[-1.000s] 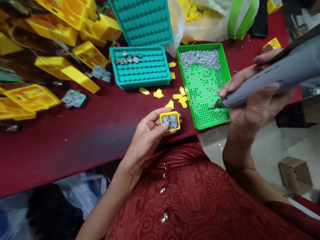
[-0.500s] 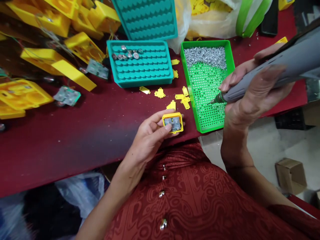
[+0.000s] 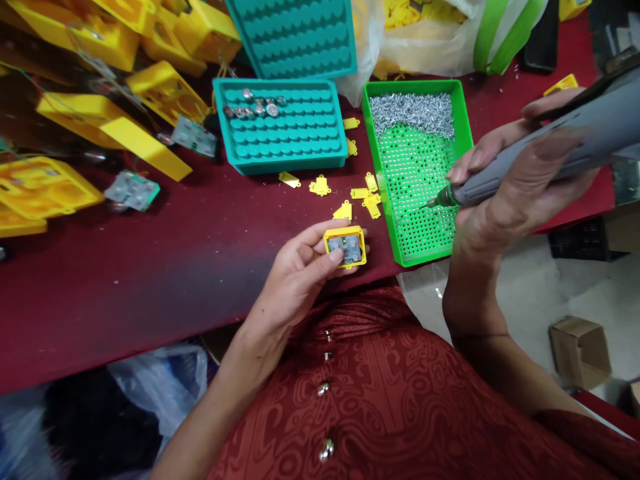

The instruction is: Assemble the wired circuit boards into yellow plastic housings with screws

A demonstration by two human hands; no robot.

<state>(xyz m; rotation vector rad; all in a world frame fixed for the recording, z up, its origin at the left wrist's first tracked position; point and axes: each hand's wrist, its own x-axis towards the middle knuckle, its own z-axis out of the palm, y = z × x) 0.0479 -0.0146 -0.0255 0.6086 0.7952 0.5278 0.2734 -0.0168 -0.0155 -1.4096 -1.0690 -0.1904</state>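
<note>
Near the table's front edge, my left hand [image 3: 305,267] grips a small yellow plastic housing [image 3: 364,257], its thumb pressed on the circuit board [image 3: 353,247] inside. My right hand [image 3: 505,193] is wrapped round a grey electric screwdriver [image 3: 540,150]. The bit points down and left over the green perforated tray [image 3: 415,227], whose far end holds a heap of small silver screws [image 3: 413,113]. Whether the bit touches the tray I cannot tell. Several flat yellow plastic pieces [image 3: 320,185] lie on the cloth between the trays.
A teal ridged tray [image 3: 290,163] holds several round silver cells [image 3: 271,110]. To the left are yellow housings [image 3: 165,93] with wires and loose circuit boards [image 3: 133,191]. A plastic bag [image 3: 425,53] of yellow parts stands behind. Below right, a cardboard box [image 3: 580,350] sits on the floor.
My right hand has shifted slightly to the right with the electric screwdriver, and the bit has moved with it. My left hand and the yellow housing have stayed almost still.
</note>
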